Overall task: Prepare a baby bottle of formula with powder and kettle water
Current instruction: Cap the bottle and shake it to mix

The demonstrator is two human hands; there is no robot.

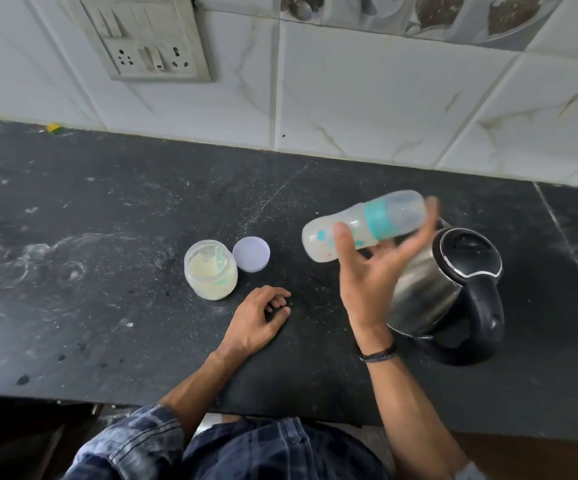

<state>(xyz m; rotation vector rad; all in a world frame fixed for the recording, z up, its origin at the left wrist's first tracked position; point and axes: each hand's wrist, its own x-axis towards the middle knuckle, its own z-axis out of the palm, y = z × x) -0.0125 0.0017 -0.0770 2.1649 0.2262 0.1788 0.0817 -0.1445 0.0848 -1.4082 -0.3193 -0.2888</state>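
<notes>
The worktop (107,323) is dark stone, dusted with pale smears. The kettle (429,289) stands on it at my right with its lid down, partly behind my right wrist.

My right hand (370,282) holds the bottle (367,226) in the air above the worktop, just left of the kettle. It lies almost on its side, base to the left and capped end up to the right. My thumb presses on the body and my fingers reach round the back near the teal ring. My left hand (256,320) rests on the worktop with loosely curled fingers, holding nothing.

The jar (211,275) of powder stands open to the left, with its lid (251,253) lying just beside it and a scoop (220,263) inside.

I judge this to be the mixing step. To do it well I should close my fingers more firmly round the body, keep the ring screwed tight, and swing from the wrist, clear of the kettle.

The bottle and my fingertips are blurred, so I cannot tell how full the bottle is or whether the powder has dissolved. The kettle's water level is hidden.
</notes>
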